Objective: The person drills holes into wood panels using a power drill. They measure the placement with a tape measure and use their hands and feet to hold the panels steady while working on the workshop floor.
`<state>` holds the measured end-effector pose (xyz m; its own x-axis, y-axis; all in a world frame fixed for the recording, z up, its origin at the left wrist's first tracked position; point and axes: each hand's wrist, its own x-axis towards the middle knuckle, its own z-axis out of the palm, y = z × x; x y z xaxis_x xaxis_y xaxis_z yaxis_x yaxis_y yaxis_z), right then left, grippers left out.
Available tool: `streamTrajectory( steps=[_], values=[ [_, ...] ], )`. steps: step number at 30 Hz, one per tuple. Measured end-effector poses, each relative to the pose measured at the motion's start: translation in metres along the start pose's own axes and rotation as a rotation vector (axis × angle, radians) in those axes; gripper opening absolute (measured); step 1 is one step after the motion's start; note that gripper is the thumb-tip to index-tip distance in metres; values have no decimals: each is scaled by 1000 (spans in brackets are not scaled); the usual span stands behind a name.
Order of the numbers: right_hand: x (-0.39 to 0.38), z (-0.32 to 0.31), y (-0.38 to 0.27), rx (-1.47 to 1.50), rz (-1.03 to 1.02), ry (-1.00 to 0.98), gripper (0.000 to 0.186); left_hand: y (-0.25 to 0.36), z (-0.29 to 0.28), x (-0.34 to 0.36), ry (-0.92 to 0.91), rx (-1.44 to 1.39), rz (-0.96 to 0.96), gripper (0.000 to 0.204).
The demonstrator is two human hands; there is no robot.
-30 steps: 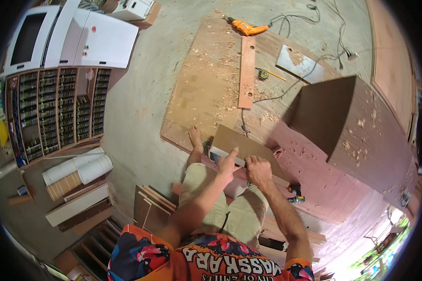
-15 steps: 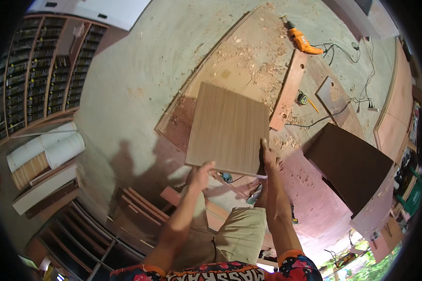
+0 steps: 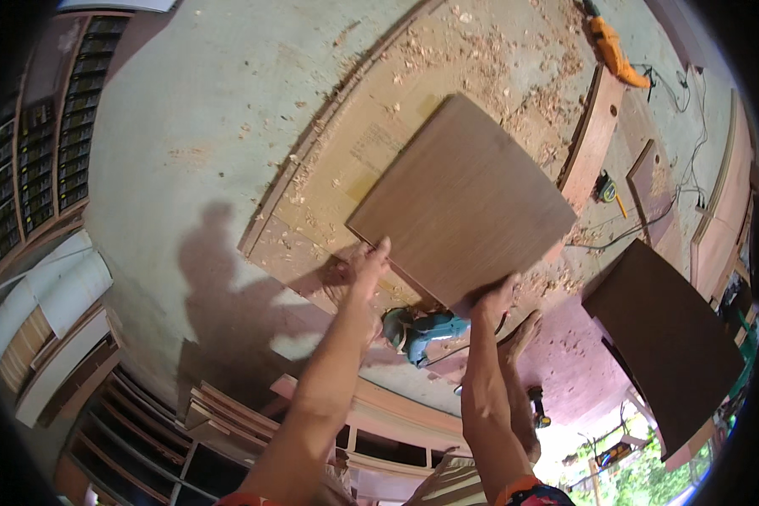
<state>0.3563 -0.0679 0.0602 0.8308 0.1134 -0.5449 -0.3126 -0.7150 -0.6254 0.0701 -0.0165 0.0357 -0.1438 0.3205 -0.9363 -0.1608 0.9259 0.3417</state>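
A square brown wood-grain panel [image 3: 468,202] is held tilted above a shavings-strewn board [image 3: 312,219]. My left hand [image 3: 368,263] is closed on the panel's near-left edge, its thumb at the rim and the other fingers partly hidden. Near the closest corner, my right hand [image 3: 496,300] grips the right side, with fingers hidden under the panel. Just below that corner lies a teal power tool [image 3: 430,331] with a cord, between my two forearms.
An orange drill [image 3: 617,52] lies at the far right beside a long plank with holes [image 3: 594,139], a tape measure [image 3: 605,187] and a yellow pencil. A dark brown panel [image 3: 666,337] stands at right. Shelving [image 3: 38,160] and white rolls [image 3: 51,282] line the left.
The panel has turned and moved to the right, with both hands still on it. My view has shifted, and the teal power tool now shows more fully below the panel.
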Motion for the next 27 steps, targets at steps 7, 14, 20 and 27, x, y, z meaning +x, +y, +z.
streamTrajectory(
  steps=[7, 14, 20, 27],
  values=[
    [-18, 74, 25, -150, -177, -173, 85, 35, -62, 45, 214, 424, 372, 62],
    [6, 42, -22, -754, -108, -301, 96, 72, -34, 23, 391, 1301, 422, 64],
    [28, -3, -56, -962, -185, -315, 71, 15, -56, 35, 33, 465, 178, 46],
    [133, -45, -81, -952, -624, 1, 124, -79, 7, -29, -221, 534, -11, 35]
  ],
)
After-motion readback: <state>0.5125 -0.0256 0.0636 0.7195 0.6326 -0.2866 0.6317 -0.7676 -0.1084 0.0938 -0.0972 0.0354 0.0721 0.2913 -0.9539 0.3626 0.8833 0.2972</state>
